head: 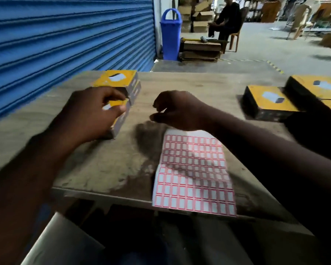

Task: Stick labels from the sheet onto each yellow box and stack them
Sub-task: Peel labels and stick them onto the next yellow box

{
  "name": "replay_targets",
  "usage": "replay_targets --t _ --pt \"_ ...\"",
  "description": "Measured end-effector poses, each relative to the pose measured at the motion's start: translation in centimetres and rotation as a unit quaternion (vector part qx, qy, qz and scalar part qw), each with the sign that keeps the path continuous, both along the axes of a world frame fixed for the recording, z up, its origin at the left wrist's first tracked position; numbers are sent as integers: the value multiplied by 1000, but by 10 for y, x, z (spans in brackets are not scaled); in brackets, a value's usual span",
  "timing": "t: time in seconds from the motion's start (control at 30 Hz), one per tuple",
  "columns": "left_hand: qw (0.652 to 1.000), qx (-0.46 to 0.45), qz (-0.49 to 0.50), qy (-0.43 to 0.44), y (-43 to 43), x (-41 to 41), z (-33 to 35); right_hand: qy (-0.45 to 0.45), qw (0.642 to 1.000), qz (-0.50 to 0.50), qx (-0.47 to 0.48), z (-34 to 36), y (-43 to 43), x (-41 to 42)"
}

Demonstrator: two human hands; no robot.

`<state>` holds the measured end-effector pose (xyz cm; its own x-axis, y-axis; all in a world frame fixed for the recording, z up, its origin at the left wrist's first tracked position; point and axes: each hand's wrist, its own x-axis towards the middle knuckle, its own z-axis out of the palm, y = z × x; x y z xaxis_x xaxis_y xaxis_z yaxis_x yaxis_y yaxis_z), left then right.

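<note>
My left hand [93,109] grips a yellow box [120,115] on the wooden table [103,165], its fingers curled over the top. Just behind it a stack of yellow boxes [120,80] stands at the table's far left. My right hand [177,110] hovers above the table beyond the label sheet [193,175], fingers curled with thumb and fingertips close together; whether a label sits between them is too blurred to tell. The sheet of red-bordered white labels lies at the table's front edge, partly overhanging. Two more yellow boxes [269,101] [321,87] lie at the right.
A blue roller shutter [65,35] runs along the left. Beyond the table stand a blue bin [170,33], stacked cardboard [201,48] and a seated person [227,18]. A pale board [61,243] leans below the table's front edge.
</note>
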<state>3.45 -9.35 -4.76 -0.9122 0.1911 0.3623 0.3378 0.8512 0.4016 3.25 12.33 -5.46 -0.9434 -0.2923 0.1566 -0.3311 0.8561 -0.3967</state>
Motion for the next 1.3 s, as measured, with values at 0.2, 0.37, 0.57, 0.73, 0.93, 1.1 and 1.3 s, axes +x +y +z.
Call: replay_targets --t 0.2,0.37,0.57,0.73,0.93,1.1,1.3 --pt "989 31 89 -115 -73 -13 -37 -77 993 81 34 -8 -62 -10" --pt "986 97 52 -127 -81 -13 -51 -77 989 90 86 -16 -82 -16" --pt "974 202 6 -98 -73 0 -65 16 997 70 8 -28 -67 -14" --pt "979 201 -25 14 -53 5 -55 75 995 40 -60 -23 -43 -12" --pt "972 189 -50 133 -7 -12 -32 102 986 -20 -130 0 7 -16" --pt "960 232 -112 107 45 -41 -28 -2 926 0 -379 7 59 -10" --pt "938 295 -178 -41 91 -78 -43 -23 872 -58 -485 -12 93 -14"
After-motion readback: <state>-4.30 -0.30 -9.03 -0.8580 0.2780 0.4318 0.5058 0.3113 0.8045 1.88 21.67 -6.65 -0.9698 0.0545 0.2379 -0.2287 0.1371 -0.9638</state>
